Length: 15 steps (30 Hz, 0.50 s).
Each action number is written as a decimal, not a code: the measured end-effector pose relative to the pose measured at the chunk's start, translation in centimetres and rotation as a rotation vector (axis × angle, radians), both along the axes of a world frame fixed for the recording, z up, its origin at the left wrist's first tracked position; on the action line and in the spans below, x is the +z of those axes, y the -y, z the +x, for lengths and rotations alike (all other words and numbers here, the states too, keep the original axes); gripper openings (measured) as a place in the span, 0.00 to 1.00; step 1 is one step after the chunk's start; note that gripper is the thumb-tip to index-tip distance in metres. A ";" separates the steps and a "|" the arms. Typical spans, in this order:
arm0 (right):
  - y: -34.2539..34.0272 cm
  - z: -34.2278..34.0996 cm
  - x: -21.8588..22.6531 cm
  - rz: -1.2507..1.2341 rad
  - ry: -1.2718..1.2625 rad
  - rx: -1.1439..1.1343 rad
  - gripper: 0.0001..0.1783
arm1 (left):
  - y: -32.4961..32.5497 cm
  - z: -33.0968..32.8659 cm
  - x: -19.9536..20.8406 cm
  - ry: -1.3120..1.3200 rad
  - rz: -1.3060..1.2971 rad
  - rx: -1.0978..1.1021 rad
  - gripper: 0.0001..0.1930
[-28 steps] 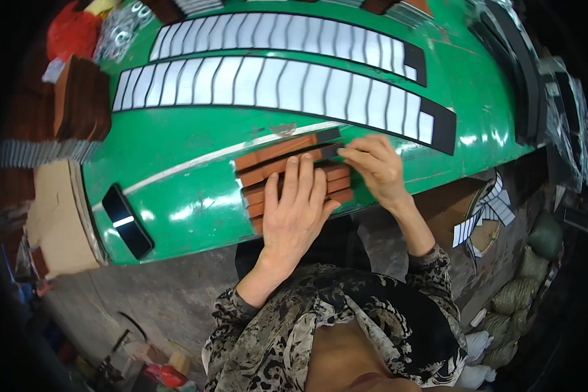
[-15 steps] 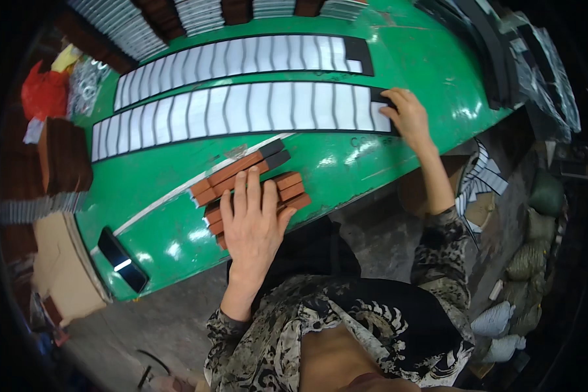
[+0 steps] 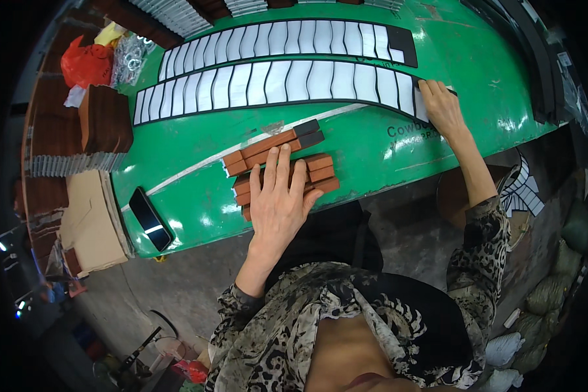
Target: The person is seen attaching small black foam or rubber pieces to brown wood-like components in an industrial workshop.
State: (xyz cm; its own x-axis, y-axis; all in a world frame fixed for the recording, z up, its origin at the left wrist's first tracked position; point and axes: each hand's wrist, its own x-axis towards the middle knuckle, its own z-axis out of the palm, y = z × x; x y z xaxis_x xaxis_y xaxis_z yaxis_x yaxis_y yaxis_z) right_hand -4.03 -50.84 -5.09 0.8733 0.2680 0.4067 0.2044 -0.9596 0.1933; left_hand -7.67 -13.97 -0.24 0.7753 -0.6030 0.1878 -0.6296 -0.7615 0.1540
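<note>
Far left clutter: a red bag (image 3: 85,64) and a clear bag of metal rings (image 3: 130,55) sit at the far-left corner, with a dark brown block stack (image 3: 106,119) just near of them and a ribbed grey strip pile (image 3: 72,163) beside that.
Cardboard: a flat tan cardboard piece (image 3: 91,219) lies off the table's left end.
Phone: a black phone (image 3: 149,219) lies screen-up on the near-left bit of the green table (image 3: 372,140), well apart from both hands.
Brown strips: a pile of reddish-brown strips (image 3: 277,160) with a couple of black-tipped ones on its far side sits near the table's near edge, about the middle.
Left hand: the left hand (image 3: 277,199) lies flat, palm down, on the near part of that strip pile, fingers spread a little apart and stretched out, not curled round anything.
White rows: two long curved rows of white tiles (image 3: 274,81) on black backing run left to right across the far half of the table, the far one ending in a bare black patch (image 3: 402,47).
Right hand: the right hand (image 3: 441,108) is way over at the right end of the nearer row, fingers held together and pressed down on the last tile; whether it's pinching anything, can't tell.
Right edge: black strips (image 3: 536,59) stacked along the far right.
</note>
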 end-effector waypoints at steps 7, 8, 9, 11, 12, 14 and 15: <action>1.2 0.4 1.1 0.730 -0.258 -0.454 0.13 | 0.1 -1.0 -0.6 0.107 -0.042 0.009 0.29; 0.6 0.1 1.7 0.726 -0.260 -0.448 0.13 | 0.1 -1.2 -0.7 0.126 -0.023 0.020 0.29; -1.1 -0.7 2.5 1.177 -0.289 -0.404 0.13 | 0.0 -1.1 -0.8 0.164 -0.029 0.014 0.29; -4.3 -2.6 3.8 1.690 -0.356 -0.308 0.14 | -0.1 -1.1 -0.8 0.181 -0.043 0.016 0.28; -6.0 -3.4 4.4 1.748 -0.454 -0.261 0.13 | -0.2 -1.2 -0.9 0.201 -0.053 0.013 0.28; -9.0 -4.9 5.1 1.924 -0.640 -0.097 0.15 | -0.5 -1.4 -1.0 0.201 -0.058 0.014 0.27; -10.1 -5.6 5.2 2.023 -0.722 -0.048 0.14 | -0.6 -1.4 -1.2 0.205 -0.065 0.003 0.26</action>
State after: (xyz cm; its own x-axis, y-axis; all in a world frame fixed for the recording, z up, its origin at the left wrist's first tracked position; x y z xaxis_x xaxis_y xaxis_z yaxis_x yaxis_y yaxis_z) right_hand -9.66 -40.71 0.14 0.9575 -0.0139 -0.2881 -0.2711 0.2980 -0.9153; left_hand -9.04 -13.41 -1.41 0.7190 -0.5821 0.3798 -0.6503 -0.7562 0.0720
